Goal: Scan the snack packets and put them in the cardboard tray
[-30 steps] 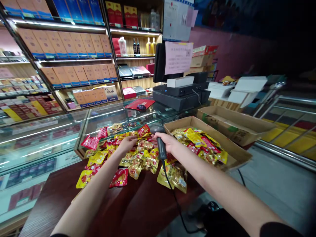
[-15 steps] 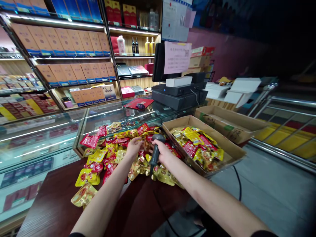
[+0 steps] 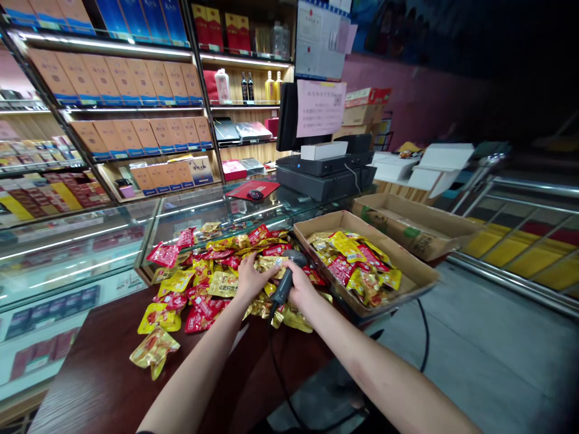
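Observation:
My right hand (image 3: 300,286) is wrapped round a dark grey handheld barcode scanner (image 3: 283,288), its head tilted over the packets and its cable hanging from the handle. My left hand (image 3: 251,278) grips a gold snack packet (image 3: 270,263) between thumb and fingers, close to the scanner's head. Some of the fingers are hidden behind the packet. Around and under both hands spreads a pile of red, yellow and gold snack packets (image 3: 205,301). To the right, a shallow cardboard box (image 3: 414,278) holds more such packets.
A second cardboard box (image 3: 420,226) stands behind the first. Farther back are a monitor (image 3: 287,117) with a paper sheet, and a mouse (image 3: 256,194) on a red mat. Glass counters (image 3: 90,241) run along the left. The scanner's cable (image 3: 275,361) loops below my hands.
My left hand has turned and moved slightly right and down, now with a gold snack packet in its grip. My right hand and the scanner have dropped slightly; the cable has swung left.

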Demonstrator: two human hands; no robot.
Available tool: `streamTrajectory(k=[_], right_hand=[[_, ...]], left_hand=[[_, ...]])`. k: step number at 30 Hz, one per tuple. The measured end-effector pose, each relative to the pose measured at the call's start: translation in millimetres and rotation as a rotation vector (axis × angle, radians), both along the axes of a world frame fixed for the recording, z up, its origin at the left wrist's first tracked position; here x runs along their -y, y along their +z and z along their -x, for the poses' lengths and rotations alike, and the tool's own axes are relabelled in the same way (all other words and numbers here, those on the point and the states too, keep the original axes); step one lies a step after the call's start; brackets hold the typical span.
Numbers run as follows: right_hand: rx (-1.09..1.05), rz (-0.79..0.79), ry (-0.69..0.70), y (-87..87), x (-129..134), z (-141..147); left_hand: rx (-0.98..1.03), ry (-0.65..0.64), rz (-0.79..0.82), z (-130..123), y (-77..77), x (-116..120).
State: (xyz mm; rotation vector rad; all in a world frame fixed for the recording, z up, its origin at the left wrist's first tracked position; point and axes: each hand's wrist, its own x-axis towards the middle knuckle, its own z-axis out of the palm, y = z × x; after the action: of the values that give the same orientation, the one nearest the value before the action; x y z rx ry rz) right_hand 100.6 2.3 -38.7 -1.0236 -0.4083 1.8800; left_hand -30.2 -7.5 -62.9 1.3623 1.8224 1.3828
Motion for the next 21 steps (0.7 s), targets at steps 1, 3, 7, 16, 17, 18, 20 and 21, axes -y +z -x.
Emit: streamTrajectory(k=[1, 3, 7, 16, 17, 18, 20, 21], right_hand=[[-0.014, 0.024, -0.021, 1.8, 1, -1], [-0.051, 0.074, -0.089, 4.7, 1, -3], [-0.092, 0.081, -0.107, 4.6, 3, -3], [-0.084, -0.046, -0.09, -0.7, 11, 2], [-0.065, -0.054, -0.073, 0.9, 13, 1], [-0.031, -0.06, -0.045, 3.1, 16, -1], [0.068, -0.082, 0.043, 9.1, 22, -4], [0.116, -0.098, 0.104, 12.4, 26, -6]], left_hand=[[0.051, -0.001, -0.003, -1, 1.2, 2], [0.241, -0.019, 0.006, -4, 1.6, 6], [0.63, -0.051, 0.002, -15, -0.4, 9], [0.978, -0.125, 0.157, 13, 22.3, -10], [0.959, -0.113, 0.167, 20, 25.6, -14], [0.931, -0.105, 0.182, 27, 28.4, -19], [0.877, -0.115, 0.205, 37, 32.8, -27], [0.847, -0.125, 0.221, 40, 34.1, -30]])
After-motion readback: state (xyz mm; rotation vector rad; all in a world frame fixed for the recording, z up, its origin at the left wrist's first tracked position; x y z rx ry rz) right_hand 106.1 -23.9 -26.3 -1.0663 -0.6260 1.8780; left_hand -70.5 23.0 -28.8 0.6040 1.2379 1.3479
